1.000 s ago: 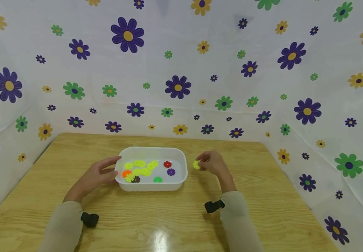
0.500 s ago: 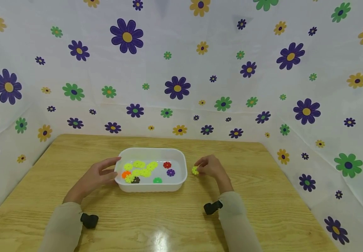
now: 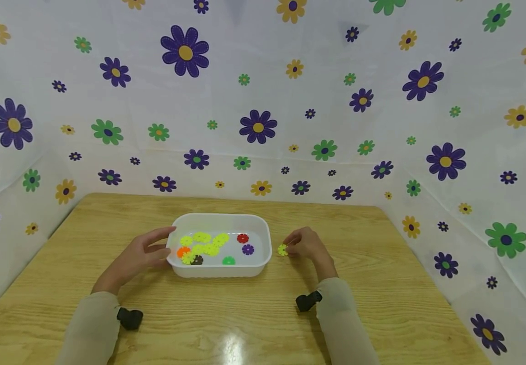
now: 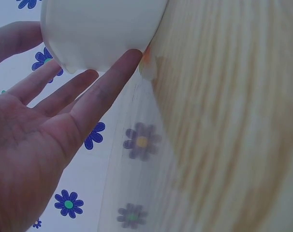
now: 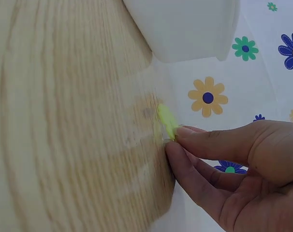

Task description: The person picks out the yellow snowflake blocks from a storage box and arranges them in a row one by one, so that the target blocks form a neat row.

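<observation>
lower than before, the right hand (image 3: 307,243) pinches a yellow flower disc (image 3: 282,250) near the bench (image 3: 217,309); left hand (image 3: 141,251), fingers spread, touches the white tub (image 3: 219,271).

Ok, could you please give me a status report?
Right-hand fingers pinching yellow disc. Left-hand fingers against white tub. Tub wall stands between disc and the discs inside.

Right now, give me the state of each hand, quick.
Left hand: open, touching the end of the white tray.
Right hand: closed, pinching a yellow flower-shaped piece.
</observation>
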`<action>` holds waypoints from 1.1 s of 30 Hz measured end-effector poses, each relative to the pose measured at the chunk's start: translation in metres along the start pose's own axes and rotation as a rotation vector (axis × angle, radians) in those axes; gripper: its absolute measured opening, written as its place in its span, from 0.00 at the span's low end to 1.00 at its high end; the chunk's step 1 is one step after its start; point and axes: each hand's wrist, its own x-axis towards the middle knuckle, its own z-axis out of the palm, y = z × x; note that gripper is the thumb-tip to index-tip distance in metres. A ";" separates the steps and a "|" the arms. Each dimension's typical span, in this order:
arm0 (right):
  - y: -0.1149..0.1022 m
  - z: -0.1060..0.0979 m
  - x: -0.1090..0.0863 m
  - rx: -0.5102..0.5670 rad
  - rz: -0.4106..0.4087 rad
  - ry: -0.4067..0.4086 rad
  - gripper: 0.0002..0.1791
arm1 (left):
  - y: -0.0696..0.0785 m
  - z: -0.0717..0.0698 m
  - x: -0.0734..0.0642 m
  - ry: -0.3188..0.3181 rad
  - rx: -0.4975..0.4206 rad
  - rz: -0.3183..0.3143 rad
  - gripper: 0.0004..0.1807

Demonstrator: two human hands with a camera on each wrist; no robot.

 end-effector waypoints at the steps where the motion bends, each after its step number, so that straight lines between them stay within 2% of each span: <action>1: 0.000 0.000 0.000 0.003 0.001 0.000 0.09 | 0.000 0.000 0.000 0.003 -0.002 -0.005 0.37; 14: 0.001 -0.003 -0.001 -0.036 -0.024 0.002 0.10 | 0.001 0.000 0.000 0.001 0.005 0.009 0.37; 19: -0.001 -0.006 -0.003 -0.052 -0.044 -0.008 0.09 | 0.000 0.001 0.000 0.006 0.012 -0.004 0.37; 25: -0.003 -0.009 -0.002 -0.042 -0.010 0.004 0.10 | 0.001 0.000 0.000 0.002 -0.002 -0.002 0.37; 33: -0.022 -0.013 -0.007 0.016 -0.033 -0.014 0.13 | 0.001 -0.001 -0.001 0.011 0.015 -0.018 0.37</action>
